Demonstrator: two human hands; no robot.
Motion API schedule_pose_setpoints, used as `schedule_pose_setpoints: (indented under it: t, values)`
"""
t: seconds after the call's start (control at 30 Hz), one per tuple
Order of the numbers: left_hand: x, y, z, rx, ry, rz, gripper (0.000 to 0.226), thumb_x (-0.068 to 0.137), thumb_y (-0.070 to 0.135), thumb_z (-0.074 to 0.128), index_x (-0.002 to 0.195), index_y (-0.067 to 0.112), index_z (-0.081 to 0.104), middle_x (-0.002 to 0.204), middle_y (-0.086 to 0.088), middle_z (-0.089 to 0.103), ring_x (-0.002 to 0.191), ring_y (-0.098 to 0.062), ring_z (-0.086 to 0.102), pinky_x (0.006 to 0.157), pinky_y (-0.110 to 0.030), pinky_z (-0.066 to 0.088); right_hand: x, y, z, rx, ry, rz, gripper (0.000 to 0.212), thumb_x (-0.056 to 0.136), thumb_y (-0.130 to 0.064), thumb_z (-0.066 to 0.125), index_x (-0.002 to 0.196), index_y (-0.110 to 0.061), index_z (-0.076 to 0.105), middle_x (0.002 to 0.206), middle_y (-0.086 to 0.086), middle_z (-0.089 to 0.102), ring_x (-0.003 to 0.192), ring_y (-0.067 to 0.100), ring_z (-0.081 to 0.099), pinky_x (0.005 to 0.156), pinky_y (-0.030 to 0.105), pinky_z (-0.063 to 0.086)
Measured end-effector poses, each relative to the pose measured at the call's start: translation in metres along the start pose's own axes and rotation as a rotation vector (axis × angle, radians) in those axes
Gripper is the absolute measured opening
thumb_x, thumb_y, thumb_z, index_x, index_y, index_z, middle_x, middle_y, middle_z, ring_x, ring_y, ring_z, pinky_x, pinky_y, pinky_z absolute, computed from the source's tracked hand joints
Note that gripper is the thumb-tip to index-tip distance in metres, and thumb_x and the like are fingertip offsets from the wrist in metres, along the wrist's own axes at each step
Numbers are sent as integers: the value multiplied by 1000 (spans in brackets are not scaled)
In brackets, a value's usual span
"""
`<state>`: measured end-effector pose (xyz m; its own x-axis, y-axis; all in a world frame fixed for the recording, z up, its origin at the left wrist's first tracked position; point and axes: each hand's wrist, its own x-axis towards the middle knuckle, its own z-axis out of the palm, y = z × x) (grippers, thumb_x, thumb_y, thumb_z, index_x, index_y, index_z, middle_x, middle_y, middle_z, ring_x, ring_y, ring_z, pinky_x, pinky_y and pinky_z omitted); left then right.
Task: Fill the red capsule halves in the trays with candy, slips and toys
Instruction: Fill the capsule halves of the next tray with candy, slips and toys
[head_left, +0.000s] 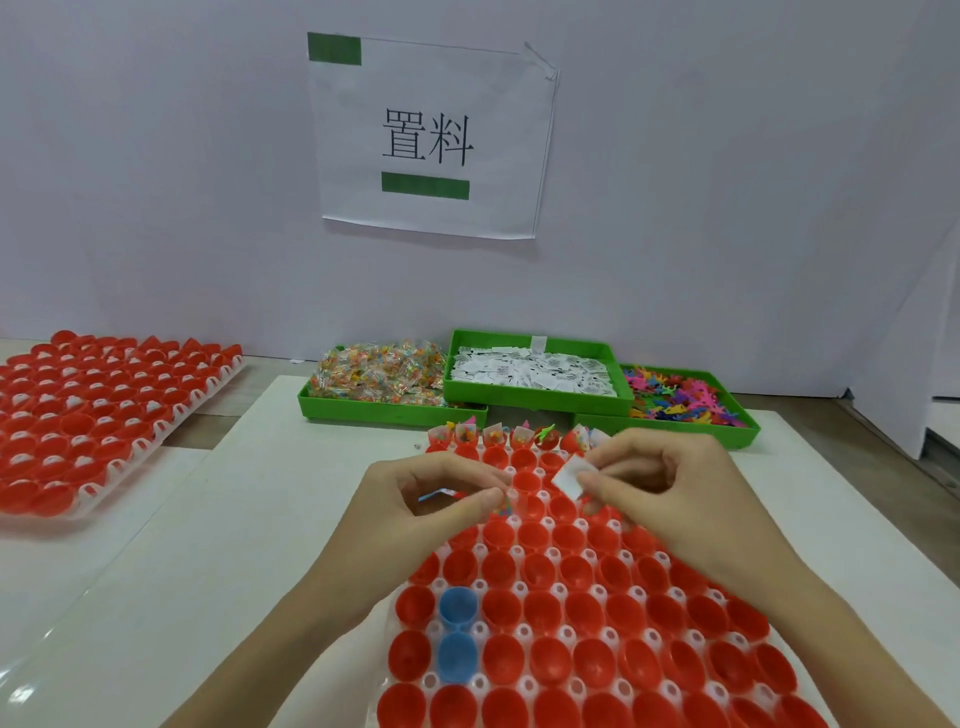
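A clear tray (524, 631) of red capsule halves (543, 608) lies in front of me. Its far row (511, 435) holds halves stuffed with candy, slips and toys. My left hand (415, 512) pinches a small clear candy packet (506, 501) over the second and third rows. My right hand (670, 488) pinches a white paper slip (568, 475) just right of it. Behind the tray stand green bins of candy packets (382, 376), white slips (530, 371) and coloured plastic toys (675, 397).
Two blue capsule halves (457, 631) sit in the tray's left columns. A second tray of red halves (88, 410) lies at the far left. A white wall with a paper sign (428, 137) rises behind the bins.
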<state>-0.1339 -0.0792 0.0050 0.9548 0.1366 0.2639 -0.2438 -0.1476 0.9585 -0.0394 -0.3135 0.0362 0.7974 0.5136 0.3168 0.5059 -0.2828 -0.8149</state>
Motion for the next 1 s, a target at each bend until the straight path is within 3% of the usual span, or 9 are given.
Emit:
schedule_pose_setpoints:
  t: [0.1, 0.2, 0.37, 0.53, 0.7, 0.87, 1.0]
  values:
    - [-6, 3, 8, 9, -66, 19, 9, 84, 24, 79, 92, 22, 83, 109, 4, 78, 105, -17, 74, 91, -23, 58, -16, -7, 11, -6, -18, -26, 4, 86, -27, 81, 84, -29, 79, 73, -6, 77, 68, 8, 75, 63, 17, 55]
    - [-11, 3, 16, -3, -87, 64, 11, 86, 17, 81, 95, 21, 83, 104, 0, 79, 101, -21, 75, 88, -25, 59, -25, -10, 18, -60, -68, -60, 2, 87, -30, 80, 86, -31, 80, 75, -10, 77, 71, 8, 75, 71, 28, 60]
    - [-15, 3, 21, 17, -46, 101, 16, 81, 21, 84, 96, 27, 82, 94, -1, 80, 91, -20, 77, 82, -23, 60, -32, -8, 20, -11, -149, -61, 13, 95, -28, 71, 97, -37, 79, 83, -11, 77, 76, 9, 73, 67, 15, 54]
    - [-13, -1, 20, 42, 17, 98, 18, 77, 22, 84, 93, 31, 83, 93, -2, 79, 89, -19, 77, 82, -23, 61, -30, -3, 22, 80, -170, -14, 22, 102, -15, 60, 101, -28, 78, 88, -3, 78, 79, 15, 75, 65, 22, 57]
    - [-11, -1, 18, 61, 30, 81, 17, 78, 21, 82, 92, 30, 83, 95, 0, 78, 93, -18, 76, 83, -20, 59, -21, 8, 0, 60, -4, -2, 22, 102, -14, 59, 98, -24, 77, 85, 0, 78, 79, 18, 75, 64, 22, 56]
    - [-9, -1, 15, 58, 62, 88, 14, 77, 25, 80, 91, 27, 83, 95, 1, 78, 93, -18, 75, 84, -20, 59, 14, 37, -35, -142, 202, 86, 20, 101, -11, 59, 97, -21, 75, 80, -4, 77, 75, 10, 74, 67, 23, 57]
    - [-7, 0, 11, 41, 95, 76, 13, 76, 25, 80, 89, 27, 83, 93, -2, 78, 89, -17, 76, 83, -20, 59, 53, 72, -59, -335, 198, 242, 15, 101, -10, 59, 98, -17, 72, 81, -1, 77, 75, 12, 73, 72, 35, 62]
